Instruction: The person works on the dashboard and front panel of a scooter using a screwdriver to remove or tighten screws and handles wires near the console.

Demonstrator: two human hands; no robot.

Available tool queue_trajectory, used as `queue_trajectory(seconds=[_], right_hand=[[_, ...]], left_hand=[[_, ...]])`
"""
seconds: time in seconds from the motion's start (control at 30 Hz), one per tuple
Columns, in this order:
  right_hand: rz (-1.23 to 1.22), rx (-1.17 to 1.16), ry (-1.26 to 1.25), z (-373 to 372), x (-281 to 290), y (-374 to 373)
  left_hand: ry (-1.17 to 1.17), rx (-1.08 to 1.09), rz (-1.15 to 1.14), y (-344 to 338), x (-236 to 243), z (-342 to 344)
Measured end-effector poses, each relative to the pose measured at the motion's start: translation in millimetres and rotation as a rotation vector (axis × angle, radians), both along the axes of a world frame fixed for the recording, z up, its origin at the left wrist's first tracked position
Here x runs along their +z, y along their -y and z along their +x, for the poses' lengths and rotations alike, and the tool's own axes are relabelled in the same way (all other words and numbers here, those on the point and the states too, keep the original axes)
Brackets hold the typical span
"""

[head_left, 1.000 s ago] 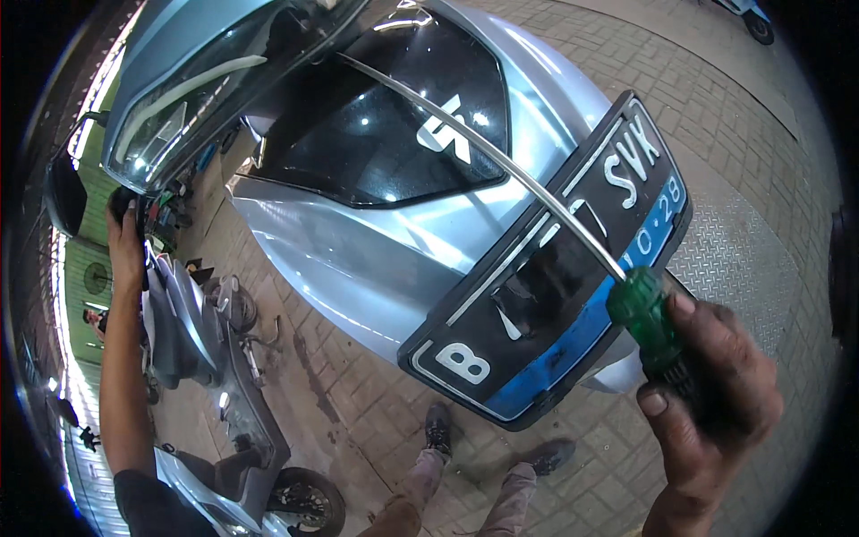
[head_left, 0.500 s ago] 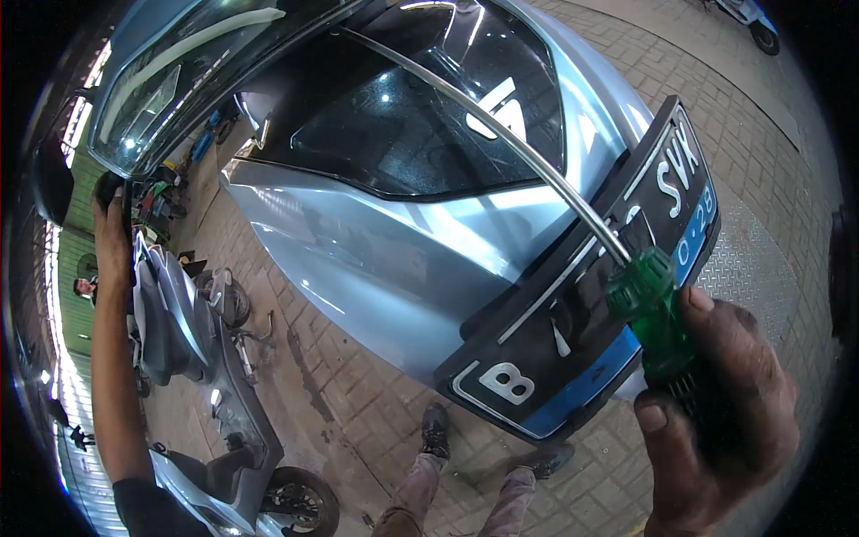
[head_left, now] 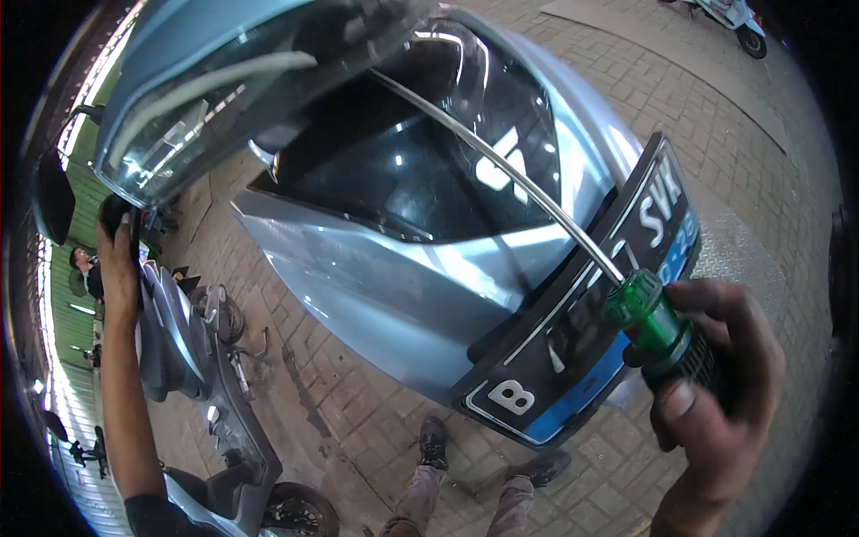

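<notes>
Now right hand (head_left: 729, 385) in a shifted grip around the green-handled screwdriver (head_left: 653, 315), left hand (head_left: 117, 264) apart, its hold unclear.

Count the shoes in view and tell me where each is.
2: in the picture, the left shoe is below and left of the plate; the right shoe is just below it. Others may be hidden in the background.

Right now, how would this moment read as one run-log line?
Left hand: holding dark grip beside headlight | Right hand: holding green-handled screwdriver | Screwdriver: angled toward headlight | Number plate: partly hidden behind screwdriver
</notes>
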State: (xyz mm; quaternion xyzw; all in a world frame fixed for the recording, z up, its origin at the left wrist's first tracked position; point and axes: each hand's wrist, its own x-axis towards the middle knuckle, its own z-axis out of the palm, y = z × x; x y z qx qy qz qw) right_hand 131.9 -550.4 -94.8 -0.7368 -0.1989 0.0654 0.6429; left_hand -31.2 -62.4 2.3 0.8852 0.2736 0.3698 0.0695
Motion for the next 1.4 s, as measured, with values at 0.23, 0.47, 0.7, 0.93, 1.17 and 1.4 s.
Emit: queue_trajectory(seconds=[0.23,0.47,0.7,0.93,1.17,1.4], right_hand=[[-0.408,0.367,-0.201,39.2,61.8,22.3],[-0.588,0.012,0.555,35.7,77.5,11.7],[0.211,-0.175,-0.667,25.8,12.9,16.5],[0.523,-0.609,-0.357,-2.7,13.7,-13.0],[0.53,-0.461,-0.347,-10.3,20.2,-4.6],[0.455,-0.542,-0.443,-27.7,36.0,-2.3]], left_hand=[[-0.092,0.058,0.194,15.9,-12.5,5.0],[-0.03,0.184,-0.031,62.9,-2.7,9.7],[0.317,-0.39,-0.952,231.8,-62.6,59.4],[0.542,-0.758,-2.307,219.0,-105.9,151.6],[-0.096,-0.794,-2.186,219.2,-83.5,146.8],[-0.359,-0.736,-1.918,229.2,-98.4,130.8]])
